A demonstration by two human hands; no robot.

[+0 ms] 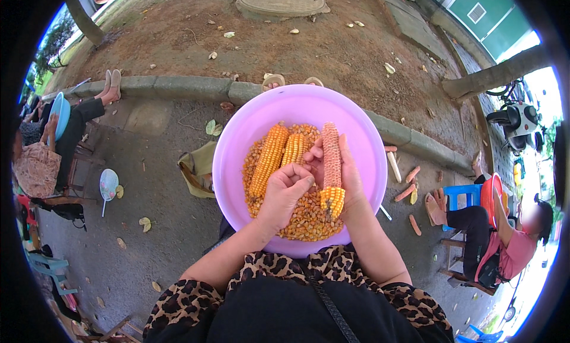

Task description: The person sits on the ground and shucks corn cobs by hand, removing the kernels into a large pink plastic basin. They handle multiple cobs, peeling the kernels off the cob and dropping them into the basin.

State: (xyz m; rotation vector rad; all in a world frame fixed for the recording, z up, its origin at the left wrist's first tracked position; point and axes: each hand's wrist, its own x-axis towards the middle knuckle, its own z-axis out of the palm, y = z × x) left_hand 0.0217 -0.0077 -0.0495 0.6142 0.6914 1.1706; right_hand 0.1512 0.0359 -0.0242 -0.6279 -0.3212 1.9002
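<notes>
A pink-purple plastic basin rests on my lap, holding loose orange corn kernels. My right hand cups a mostly stripped corn cob whose lower end still bears yellow kernels. Beside it, on the left, my left hand has its fingers curled over the kernels, thumb and forefinger together; whether something small is pinched between them cannot be made out. Two full ears lie on the kernels: a long corn ear at the left and another corn ear partly behind my left hand.
Stripped cobs lie on the pavement right of the basin. An olive cloth bag stands at its left. Seated people with a blue basin and a red basin are at either side. A stone kerb runs beyond my feet.
</notes>
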